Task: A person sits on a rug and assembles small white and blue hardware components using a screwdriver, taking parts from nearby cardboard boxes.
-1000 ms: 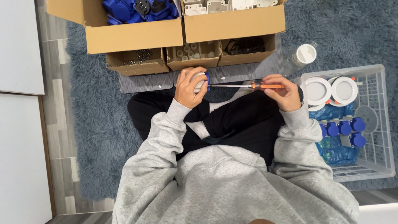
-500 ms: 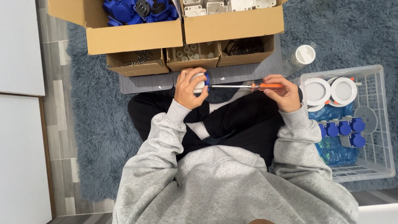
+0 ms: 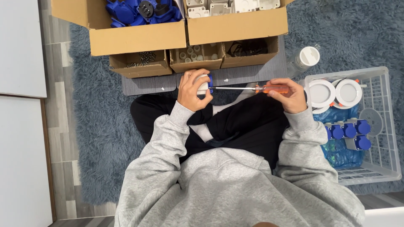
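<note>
My left hand (image 3: 192, 89) grips a small white and blue socket part (image 3: 205, 83) above my crossed legs. My right hand (image 3: 287, 95) holds an orange-handled screwdriver (image 3: 252, 88) level, its metal shaft running left so the tip meets the blue side of the part. Both arms wear grey sleeves. My fingers hide most of the part.
Cardboard boxes sit ahead: one with blue parts (image 3: 139, 10), one with white housings (image 3: 227, 6), small boxes of screws (image 3: 141, 61) and fittings (image 3: 195, 54). A white wire basket (image 3: 385, 126) at right holds white round lids and blue-capped pieces. A capped clear bottle (image 3: 304, 59) lies on the blue rug.
Almost nothing differs. The screwdriver stays against the part; my hands have only shifted slightly.
</note>
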